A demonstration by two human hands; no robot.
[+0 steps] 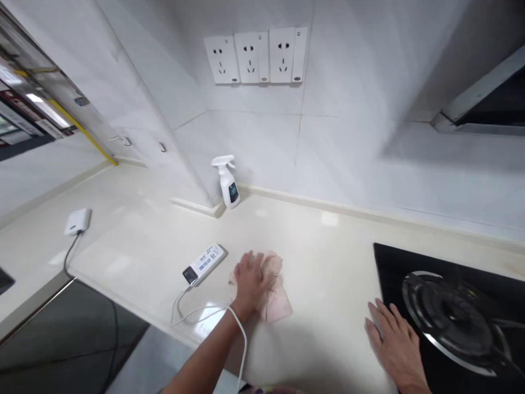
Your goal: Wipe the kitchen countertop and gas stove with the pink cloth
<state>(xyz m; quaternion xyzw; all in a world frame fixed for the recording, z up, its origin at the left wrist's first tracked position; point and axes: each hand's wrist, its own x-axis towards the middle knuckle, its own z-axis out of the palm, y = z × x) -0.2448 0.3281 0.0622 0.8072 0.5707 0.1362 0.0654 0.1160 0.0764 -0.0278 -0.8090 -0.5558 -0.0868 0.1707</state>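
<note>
Pressed down on the worktop, my left hand (251, 282) grips a crumpled pale pink cloth (279, 302), its fingers bent over the left part. The cloth's right side spreads out beyond the hand. My right hand (394, 342) rests with its fingers apart at the left edge of a black gas hob (383, 262), partly on the worktop, and holds nothing. Left of the cloth lies a white power bank-like device (209, 261) with a small dark screen. A white cable (241, 323) runs from it across my left forearm.
A white spray bottle (229, 189) stands in the back corner by the wall ledge. On the left, a white box (77, 221) with a dark cable sits on the cream worktop (328, 273). Wall sockets (251, 56) are above; a hood edge (479, 93) juts out at right.
</note>
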